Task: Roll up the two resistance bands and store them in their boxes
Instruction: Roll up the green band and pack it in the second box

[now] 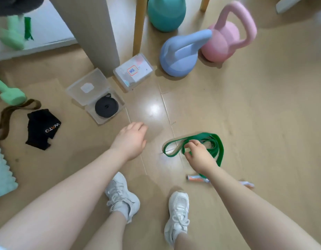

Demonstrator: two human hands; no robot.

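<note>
A rolled black resistance band (106, 107) lies in an open clear plastic box (87, 87) on the floor, its lid flipped back. A second clear box (133, 71), closed and bearing a label, sits just right of it. A green resistance band (217, 147) lies in loose loops on the floor at the right. My right hand (197, 154) is down on those loops, its fingers pinching the green band. My left hand (131, 139) hovers over bare floor between the open box and the green band, fingers curled loosely, holding nothing.
Blue (179, 56), pink (226, 37) and teal (166, 13) kettlebells stand behind the boxes beside wooden legs (138, 26). Green dumbbells (9, 92), a brown band (15, 112) and a black glove (42, 129) lie at the left. A small tube (195, 177) lies near my right wrist, my shoes below.
</note>
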